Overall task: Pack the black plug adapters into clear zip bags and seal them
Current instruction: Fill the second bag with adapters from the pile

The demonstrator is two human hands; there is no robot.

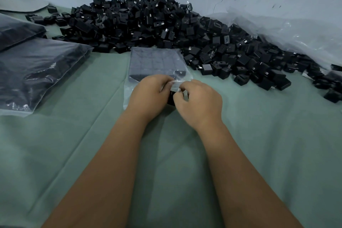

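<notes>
A clear zip bag point(157, 61) lies flat on the green cloth in front of me, with rows of black plug adapters inside it. My left hand point(149, 96) pinches the bag's open mouth at its near edge. My right hand point(199, 103) grips a black adapter point(172, 98) with metal prongs right at that mouth, touching the bag's lip. A big heap of loose black adapters point(166, 24) is piled behind the bag against the wall.
Two filled zip bags point(37, 72) lie at the left, one overlapping the other. A large crumpled clear plastic sheet point(296, 29) lies at the right by the wall. The green cloth point(166, 172) covers the table.
</notes>
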